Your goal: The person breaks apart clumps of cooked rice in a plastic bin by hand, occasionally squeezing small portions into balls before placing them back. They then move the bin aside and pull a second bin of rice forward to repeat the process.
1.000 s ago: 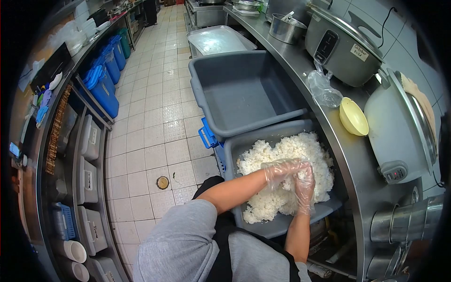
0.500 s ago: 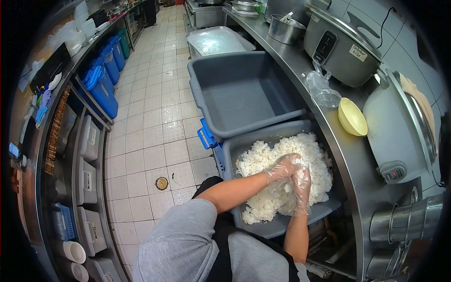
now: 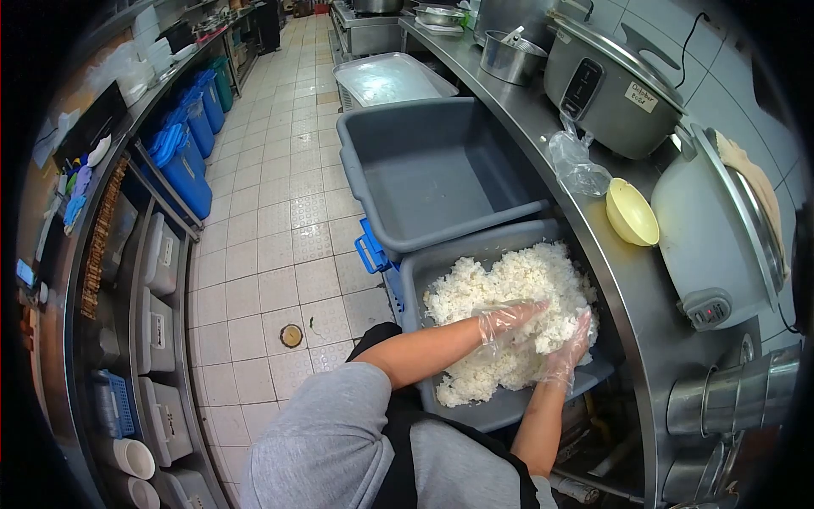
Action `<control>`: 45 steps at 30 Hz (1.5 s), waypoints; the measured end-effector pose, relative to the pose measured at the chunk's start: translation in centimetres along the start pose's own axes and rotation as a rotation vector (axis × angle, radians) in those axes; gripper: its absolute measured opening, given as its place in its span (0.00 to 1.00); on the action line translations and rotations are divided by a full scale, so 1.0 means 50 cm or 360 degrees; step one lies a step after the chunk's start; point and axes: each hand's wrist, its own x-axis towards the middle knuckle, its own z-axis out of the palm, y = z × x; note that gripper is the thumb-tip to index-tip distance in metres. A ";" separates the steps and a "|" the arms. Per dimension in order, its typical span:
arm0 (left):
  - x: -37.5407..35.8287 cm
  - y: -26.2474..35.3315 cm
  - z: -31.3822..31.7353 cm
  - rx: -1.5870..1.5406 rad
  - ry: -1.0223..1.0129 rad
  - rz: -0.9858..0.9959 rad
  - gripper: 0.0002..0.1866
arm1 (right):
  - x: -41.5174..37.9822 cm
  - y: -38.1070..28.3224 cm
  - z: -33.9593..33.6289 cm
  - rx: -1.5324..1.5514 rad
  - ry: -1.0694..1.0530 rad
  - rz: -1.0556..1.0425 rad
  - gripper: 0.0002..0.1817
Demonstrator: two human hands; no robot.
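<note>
My left hand [image 3: 510,317], in a clear plastic glove, reaches across the cooked white rice [image 3: 479,365] with its fingers stretched out. My right hand [image 3: 571,349], gloved the same way, lies along the right side of the rice, fingers extended and partly touching it. Between the two hands is a raised clump of rice. The rice fills much of a grey plastic tub [image 3: 413,293] in front of me. Some fingertips are hard to make out against the rice and the glove film.
Another grey tub [image 3: 424,170] stands just beyond, with a metal tray [image 3: 394,78] behind it. On the steel counter at right are a yellow bowl [image 3: 632,212], a plastic bag [image 3: 578,161] and rice cookers [image 3: 619,85]. Blue bins [image 3: 182,170] line the left side.
My hands were close together in the rice and have moved apart. The right hand has shifted to the right, and a clump of rice now shows between them.
</note>
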 end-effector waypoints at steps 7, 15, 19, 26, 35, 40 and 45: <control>-0.053 0.012 0.053 -0.0226 0.0030 -0.0006 0.47 | -0.009 0.042 -0.017 0.0156 -0.0484 -0.0059 0.25; -0.044 0.078 -0.024 -0.0460 0.0151 0.0531 0.27 | -0.056 0.080 0.016 -0.1362 -0.1074 -0.0606 0.26; 0.007 0.051 -0.031 0.0014 0.0263 0.0585 0.29 | -0.011 0.121 -0.037 -0.1237 -0.1079 -0.0496 0.20; 0.005 0.030 -0.024 0.0564 0.0056 0.0709 0.36 | 0.068 0.142 -0.092 -0.2616 -0.1131 -0.2109 0.15; 0.049 -0.012 -0.052 0.2772 0.0393 0.0806 0.20 | 0.038 0.081 -0.032 -0.1846 -0.0601 -0.1019 0.13; 0.031 0.032 -0.043 0.1121 0.0491 0.0686 0.23 | 0.031 0.070 -0.034 -0.1897 -0.0393 -0.1269 0.19; 0.011 0.058 -0.055 0.0545 0.0430 0.0656 0.33 | 0.045 0.061 -0.040 -0.1764 -0.0325 -0.1086 0.21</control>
